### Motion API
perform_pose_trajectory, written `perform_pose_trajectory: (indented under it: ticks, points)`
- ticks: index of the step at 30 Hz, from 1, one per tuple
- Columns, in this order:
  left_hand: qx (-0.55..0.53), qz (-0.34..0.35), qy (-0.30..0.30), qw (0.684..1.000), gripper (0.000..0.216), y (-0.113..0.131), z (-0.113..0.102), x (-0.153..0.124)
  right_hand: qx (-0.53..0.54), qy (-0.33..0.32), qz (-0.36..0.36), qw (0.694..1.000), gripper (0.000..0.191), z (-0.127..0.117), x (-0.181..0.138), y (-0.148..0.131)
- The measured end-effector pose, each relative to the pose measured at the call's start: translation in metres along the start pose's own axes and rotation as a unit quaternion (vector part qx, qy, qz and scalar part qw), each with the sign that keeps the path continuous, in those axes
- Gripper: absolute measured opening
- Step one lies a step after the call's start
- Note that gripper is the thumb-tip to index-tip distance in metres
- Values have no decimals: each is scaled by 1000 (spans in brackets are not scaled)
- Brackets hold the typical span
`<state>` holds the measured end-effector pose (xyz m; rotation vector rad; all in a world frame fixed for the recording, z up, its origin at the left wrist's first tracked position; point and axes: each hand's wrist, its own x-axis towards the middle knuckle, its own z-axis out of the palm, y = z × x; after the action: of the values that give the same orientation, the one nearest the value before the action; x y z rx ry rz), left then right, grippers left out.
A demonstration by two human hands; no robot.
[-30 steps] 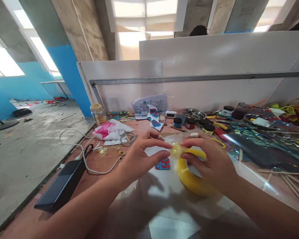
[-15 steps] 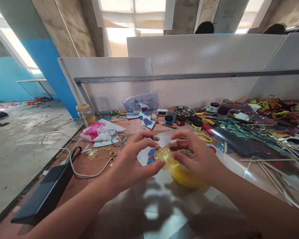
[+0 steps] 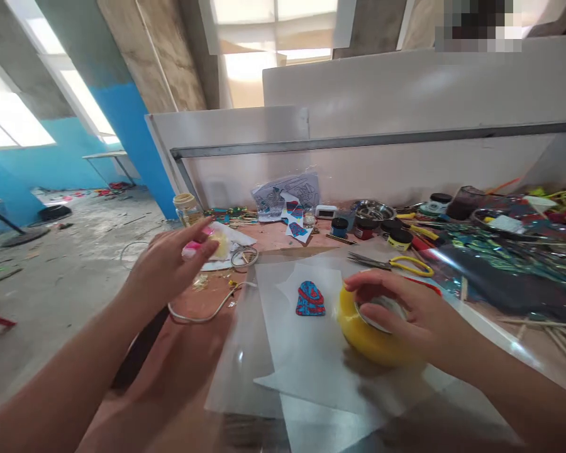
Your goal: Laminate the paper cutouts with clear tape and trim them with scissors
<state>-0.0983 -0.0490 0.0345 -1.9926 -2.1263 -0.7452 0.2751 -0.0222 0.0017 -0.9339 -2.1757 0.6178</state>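
Left hand (image 3: 167,267) is now drawn well away leftward from tape roll (image 3: 365,330), where both hands were joined earlier. Small yellowish tape wad (image 3: 220,242) is pinched at its fingertips, which are otherwise loosely curled. Roll is kept on white sheet (image 3: 311,365), gripped across rim by half-closed right hand (image 3: 405,314); blue-red cutout (image 3: 310,299) is just beside it. Step judged: spoiled tape removed. Next move calls for clean tape end to be found.

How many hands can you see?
2. The left hand is raised at the left; the right hand grips the yellow tape roll beside the blue-red cutout. No others show.
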Motion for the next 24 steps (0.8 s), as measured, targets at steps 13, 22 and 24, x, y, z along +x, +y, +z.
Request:
perform_pose_trajectory:
  ticks: [13, 22, 24]
  points:
    - [165, -27, -99, 981, 42, -112, 72, 11, -67, -16, -75, 995, 20, -13, -13, 22]
    - [76, -30, -46, 996, 49, -62, 24, 37, -122, -20, -80, 989, 22, -21, -24, 43]
    - [41, -16, -67, 997, 52, -28, 22, 37, -153, -50, -69, 985, 34, -10, -31, 46]
